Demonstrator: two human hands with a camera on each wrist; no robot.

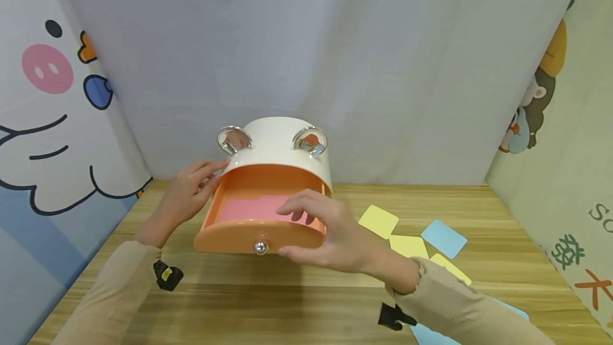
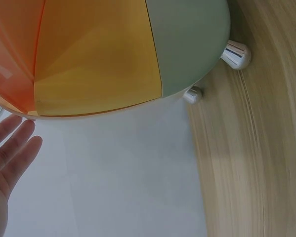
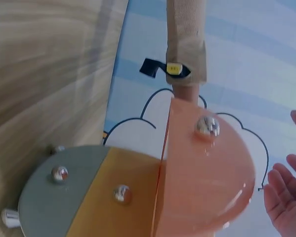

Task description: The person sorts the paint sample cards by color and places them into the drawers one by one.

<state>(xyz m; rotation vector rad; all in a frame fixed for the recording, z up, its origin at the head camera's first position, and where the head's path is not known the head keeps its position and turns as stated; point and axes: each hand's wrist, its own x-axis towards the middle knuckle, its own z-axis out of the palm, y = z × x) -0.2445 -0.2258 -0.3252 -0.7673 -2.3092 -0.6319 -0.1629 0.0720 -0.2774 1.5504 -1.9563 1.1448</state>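
A white rounded cabinet [image 1: 275, 140] with two shiny ear-shaped pieces stands on the table. Its orange top drawer [image 1: 230, 236] is pulled out, with pink cards [image 1: 246, 208] lying inside and a silver knob [image 1: 261, 248] on its front. My left hand [image 1: 187, 190] rests its fingertips against the cabinet's left side. Over the drawer's right front corner hovers my right hand [image 1: 335, 233], fingers loosely bent and holding nothing. In the right wrist view that hand [image 3: 288, 195] stands apart from the drawer front. The yellow drawer [image 3: 118, 195] and green drawer [image 3: 61, 180] below are closed.
Right of the cabinet, yellow cards [image 1: 378, 221] and blue cards [image 1: 444, 238] lie scattered on the wooden table [image 1: 230, 302]. Some blue cards are partly hidden under the right forearm. A pale curtain [image 1: 383, 68] hangs behind, with printed panels at both sides.
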